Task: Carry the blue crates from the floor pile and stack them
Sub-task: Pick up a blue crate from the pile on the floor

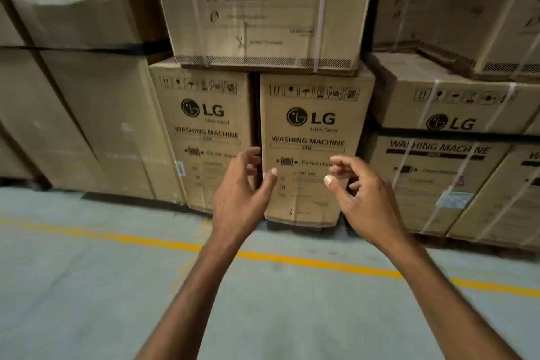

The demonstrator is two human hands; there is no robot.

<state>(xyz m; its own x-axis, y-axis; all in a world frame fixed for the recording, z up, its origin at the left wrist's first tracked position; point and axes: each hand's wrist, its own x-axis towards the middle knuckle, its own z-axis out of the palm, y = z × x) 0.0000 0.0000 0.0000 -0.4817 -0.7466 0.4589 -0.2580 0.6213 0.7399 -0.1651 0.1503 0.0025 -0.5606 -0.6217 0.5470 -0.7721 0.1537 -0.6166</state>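
Observation:
No blue crate shows in the head view. My left hand [239,193] is raised in front of me at the centre, fingers spread and curled, holding nothing. My right hand [362,196] is beside it, a hand's width to the right, also with fingers apart and empty. Both forearms reach forward over the grey floor. The hands hang in the air in front of a cardboard box, not touching it.
A wall of stacked cardboard washing machine boxes [312,143] fills the view ahead, more boxes to the left [87,102] and right [444,155]. A yellow line [292,259] runs across the grey concrete floor [87,286] between me and the boxes.

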